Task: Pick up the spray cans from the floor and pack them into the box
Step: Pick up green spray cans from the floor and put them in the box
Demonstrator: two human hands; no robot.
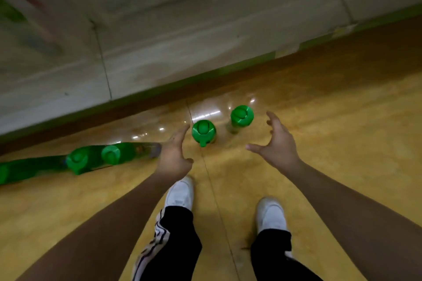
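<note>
Two spray cans with green caps stand upright on the yellow floor in front of me, the nearer can (203, 132) and a second can (241, 116) a little farther right. My left hand (174, 155) hovers just left of the nearer can, fingers spread and holding nothing. My right hand (275, 143) is spread open to the right of both cans, also holding nothing. More green-capped cans (110, 154) stand and lie in a row at the left, next to my left hand. No box shows clearly in this view.
A pale wall or cabinet face (159, 41) with a green-edged base runs diagonally behind the cans. My two white shoes (180, 194) stand on the floor just below my hands. Bare yellow floor (342, 132) stretches to the right.
</note>
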